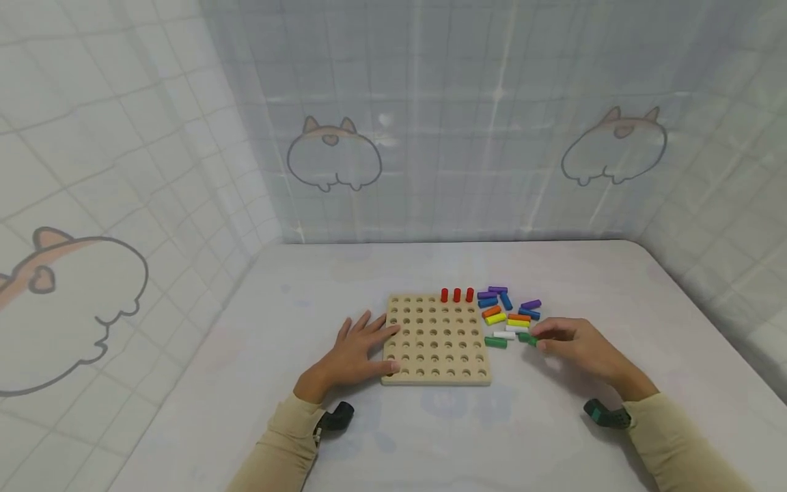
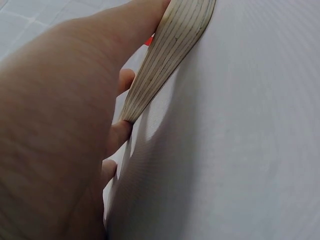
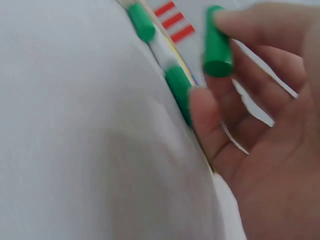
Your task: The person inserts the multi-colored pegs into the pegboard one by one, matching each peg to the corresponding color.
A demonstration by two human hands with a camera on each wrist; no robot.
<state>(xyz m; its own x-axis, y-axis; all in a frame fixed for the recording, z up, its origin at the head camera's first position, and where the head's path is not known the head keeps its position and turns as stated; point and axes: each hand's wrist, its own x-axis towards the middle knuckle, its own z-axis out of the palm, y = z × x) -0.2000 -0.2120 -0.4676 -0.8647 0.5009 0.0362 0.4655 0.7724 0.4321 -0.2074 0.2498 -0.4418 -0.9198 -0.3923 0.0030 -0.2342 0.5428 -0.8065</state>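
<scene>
A pale wooden pegboard (image 1: 435, 339) with rows of round holes lies on the table. Three red pegs (image 1: 457, 295) stand upright in its far row, toward the right. Along the board's left edge rests my left hand (image 1: 353, 355), fingers spread, thumb over the near left part; the board's layered side (image 2: 167, 55) shows in the left wrist view. My right hand (image 1: 578, 345) pinches a green peg (image 3: 218, 45) between thumb and fingers, right of the board. Close by lie another green peg (image 3: 179, 92) and white pegs (image 1: 504, 335).
Loose pegs lie scattered right of the board: purple (image 1: 531, 304), blue (image 1: 505, 301), orange (image 1: 491, 311), yellow (image 1: 495, 318) and a further green peg (image 1: 495, 342) near the board's edge. A white cloth-covered table (image 1: 277, 287) extends around, with curtains on three sides.
</scene>
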